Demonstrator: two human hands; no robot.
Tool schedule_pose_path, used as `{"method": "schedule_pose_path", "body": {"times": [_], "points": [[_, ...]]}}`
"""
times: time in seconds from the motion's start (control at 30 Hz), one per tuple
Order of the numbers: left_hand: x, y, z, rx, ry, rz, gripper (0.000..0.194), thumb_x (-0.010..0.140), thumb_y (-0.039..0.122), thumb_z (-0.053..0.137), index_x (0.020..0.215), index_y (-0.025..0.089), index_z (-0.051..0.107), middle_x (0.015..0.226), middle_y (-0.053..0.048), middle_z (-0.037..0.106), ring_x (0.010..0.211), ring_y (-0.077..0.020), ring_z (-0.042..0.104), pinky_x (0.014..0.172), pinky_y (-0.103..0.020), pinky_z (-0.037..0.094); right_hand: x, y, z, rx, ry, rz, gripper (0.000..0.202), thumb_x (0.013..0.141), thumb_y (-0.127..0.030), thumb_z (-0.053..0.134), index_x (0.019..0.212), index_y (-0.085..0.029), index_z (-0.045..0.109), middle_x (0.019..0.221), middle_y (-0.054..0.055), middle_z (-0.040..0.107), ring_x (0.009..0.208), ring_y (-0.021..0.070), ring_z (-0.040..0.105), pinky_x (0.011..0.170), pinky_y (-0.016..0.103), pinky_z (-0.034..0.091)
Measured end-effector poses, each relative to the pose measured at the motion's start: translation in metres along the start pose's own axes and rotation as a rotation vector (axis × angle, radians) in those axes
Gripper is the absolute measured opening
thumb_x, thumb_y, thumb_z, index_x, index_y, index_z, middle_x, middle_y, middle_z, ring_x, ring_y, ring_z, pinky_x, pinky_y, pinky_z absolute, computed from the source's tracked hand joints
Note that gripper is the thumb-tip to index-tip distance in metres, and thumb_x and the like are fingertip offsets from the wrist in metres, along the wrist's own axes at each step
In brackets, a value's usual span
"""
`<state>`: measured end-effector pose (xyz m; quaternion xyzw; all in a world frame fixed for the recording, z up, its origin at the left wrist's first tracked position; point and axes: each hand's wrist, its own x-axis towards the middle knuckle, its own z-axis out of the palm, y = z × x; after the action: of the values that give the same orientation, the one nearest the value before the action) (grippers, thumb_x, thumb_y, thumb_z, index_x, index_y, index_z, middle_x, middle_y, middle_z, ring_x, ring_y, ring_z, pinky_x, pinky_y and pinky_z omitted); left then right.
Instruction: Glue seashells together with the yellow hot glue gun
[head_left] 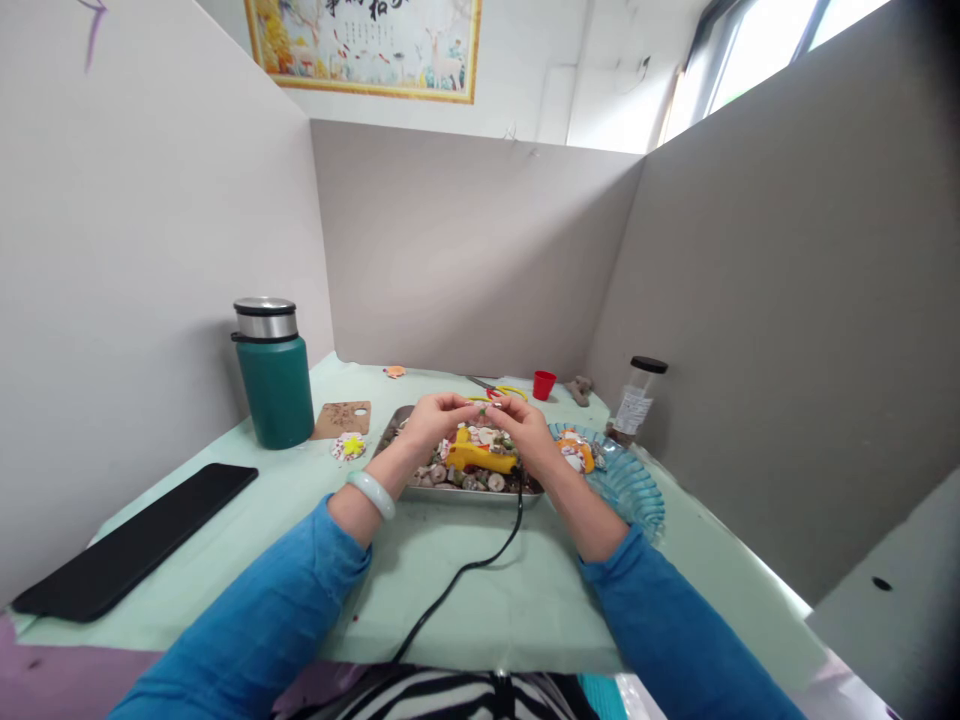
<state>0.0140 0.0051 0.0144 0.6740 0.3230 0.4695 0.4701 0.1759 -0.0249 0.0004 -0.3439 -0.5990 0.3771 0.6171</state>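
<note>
My left hand [439,418] and my right hand [523,425] meet over a metal tray [457,497], thumbs and forefingers pinched. Between their fingertips is a small piece [482,410] with a bit of green on it, too small to name. Both hands are closed on it. Shells and small stones [439,474] fill the tray. On top of them lies a yellow glue gun [481,458], its black cord [466,568] running toward me over the table edge. My forearms hide parts of the tray's sides.
Left stand a green bottle [274,390], a brown board [342,420], a decorated disc with a yellow star [349,447] and a black mat [139,540]. Right are a blue plate [637,490] and a clear jar [636,400]. Behind lie scissors [496,391] and a red cup [544,385]. Partitions surround the table.
</note>
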Motion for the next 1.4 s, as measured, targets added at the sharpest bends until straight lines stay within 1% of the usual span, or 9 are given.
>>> {"method": "schedule_pose_path", "body": {"times": [0.3,0.47,0.53,0.63,0.73,0.9,1.03,1.23,1.4], "points": [[-0.002,0.003,0.000,-0.016,-0.034,-0.016,0.032,0.064,0.042,0.073,0.073,0.012,0.068,0.063,-0.001,0.060,0.045,-0.0061,0.041,0.043,-0.022,0.031,0.000,0.000,-0.001,-0.015,0.010,-0.002,0.023,0.070,-0.040,0.071,0.071,-0.019,0.062,0.070,0.000,0.065,0.071,0.0158,0.060,0.074,0.030,0.046],[0.000,0.002,0.001,-0.049,-0.050,-0.006,0.034,0.066,0.038,0.073,0.088,0.013,0.068,0.075,-0.003,0.065,0.046,-0.0058,0.043,0.043,-0.022,0.034,0.002,0.003,-0.004,-0.056,0.025,0.001,0.024,0.070,-0.040,0.070,0.071,-0.018,0.062,0.071,0.001,0.066,0.072,0.0162,0.060,0.074,0.030,0.045],[0.000,0.002,0.001,-0.052,-0.032,0.009,0.033,0.068,0.038,0.070,0.088,0.013,0.068,0.075,-0.003,0.064,0.047,-0.0061,0.043,0.044,-0.022,0.035,0.002,0.004,-0.004,-0.085,0.030,0.011,0.025,0.070,-0.041,0.070,0.071,-0.018,0.063,0.071,0.001,0.066,0.071,0.0162,0.059,0.073,0.030,0.045],[0.000,0.002,0.001,-0.030,0.023,-0.013,0.027,0.067,0.037,0.070,0.076,0.012,0.067,0.063,-0.001,0.059,0.046,-0.0061,0.040,0.043,-0.022,0.033,0.001,0.005,-0.004,-0.116,0.019,0.010,0.026,0.069,-0.042,0.071,0.074,-0.018,0.064,0.071,0.001,0.066,0.071,0.0165,0.059,0.072,0.030,0.045],[0.000,0.002,0.001,-0.008,0.047,-0.025,0.026,0.065,0.036,0.070,0.072,0.012,0.066,0.059,0.000,0.057,0.045,-0.0062,0.039,0.043,-0.022,0.031,0.000,0.004,-0.002,-0.147,0.013,0.003,0.026,0.069,-0.042,0.070,0.073,-0.018,0.064,0.069,0.001,0.065,0.069,0.0163,0.059,0.070,0.030,0.045],[0.004,-0.003,0.001,-0.007,0.083,-0.012,0.026,0.066,0.037,0.069,0.073,0.012,0.066,0.062,0.000,0.059,0.047,-0.0069,0.043,0.045,-0.022,0.033,0.001,0.005,0.000,-0.132,0.036,-0.001,0.026,0.069,-0.043,0.070,0.075,-0.018,0.065,0.073,0.002,0.066,0.070,0.0169,0.060,0.070,0.031,0.045],[0.006,-0.007,-0.001,0.002,0.115,-0.020,0.030,0.064,0.040,0.071,0.074,0.012,0.067,0.066,-0.002,0.061,0.049,-0.0077,0.044,0.045,-0.022,0.035,0.002,0.005,-0.001,-0.157,0.082,-0.021,0.023,0.071,-0.041,0.068,0.072,-0.018,0.063,0.069,0.001,0.064,0.066,0.0154,0.057,0.067,0.030,0.044],[0.002,-0.001,0.000,-0.020,0.040,-0.022,0.038,0.065,0.044,0.072,0.086,0.013,0.068,0.076,-0.004,0.064,0.049,-0.0071,0.044,0.044,-0.022,0.036,0.003,0.004,-0.003,-0.076,0.123,-0.014,0.021,0.072,-0.039,0.066,0.067,-0.018,0.063,0.067,0.000,0.063,0.066,0.0143,0.055,0.067,0.028,0.042],[-0.002,0.004,0.002,-0.007,0.036,-0.027,0.032,0.067,0.043,0.070,0.079,0.014,0.066,0.069,-0.001,0.060,0.046,-0.0059,0.041,0.042,-0.021,0.034,0.003,0.006,-0.006,-0.059,0.132,-0.022,0.021,0.072,-0.038,0.065,0.068,-0.017,0.064,0.066,-0.002,0.059,0.064,0.0124,0.050,0.065,0.026,0.040]]}}
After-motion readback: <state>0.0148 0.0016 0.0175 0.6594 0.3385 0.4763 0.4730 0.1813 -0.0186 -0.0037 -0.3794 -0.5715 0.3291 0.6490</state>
